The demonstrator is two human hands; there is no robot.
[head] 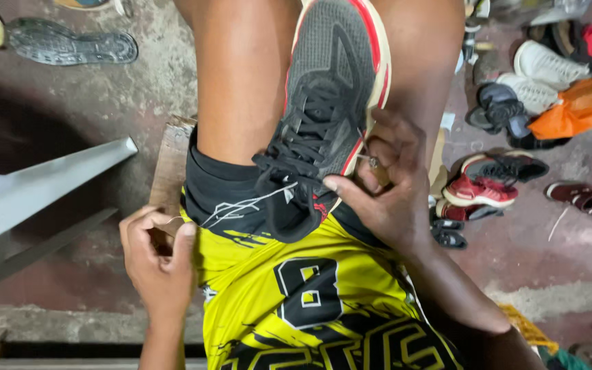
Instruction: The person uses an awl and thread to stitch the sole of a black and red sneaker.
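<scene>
Grey mesh and black laces cover the upper of the running shoe with the red-and-cream sole edge [334, 89], which lies sole-side to the right between the person's bare knees, its heel toward the yellow-and-black jersey shorts [310, 294]. The right hand [388, 185] rests against the shoe's sole edge near the heel, thumb and fingers pinched in a narrow grip on a small metal needle or awl tip [373, 162] at the seam between upper and sole. The left hand [159, 257], left of the shoe and low by the thigh, is curled shut on a thin pale thread [244, 204] that runs taut across the black shorts hem toward the shoe's collar. The step in hand looks like hand-stitching the sole to the upper; judging by the taut line, the next move calls for keeping the thread tensioned while the point is worked through the stiff rubber rim at a shallow angle. A worn wooden board [171, 164] sits just left of the shoe, under the thigh. Right of the shoe, well apart on the rough concrete floor [104, 103], lie a red sneaker [479, 192], white trainers [546, 68] and an orange plastic bag [577, 106]; a detached grey tread sole [70, 42] lies far left.
</scene>
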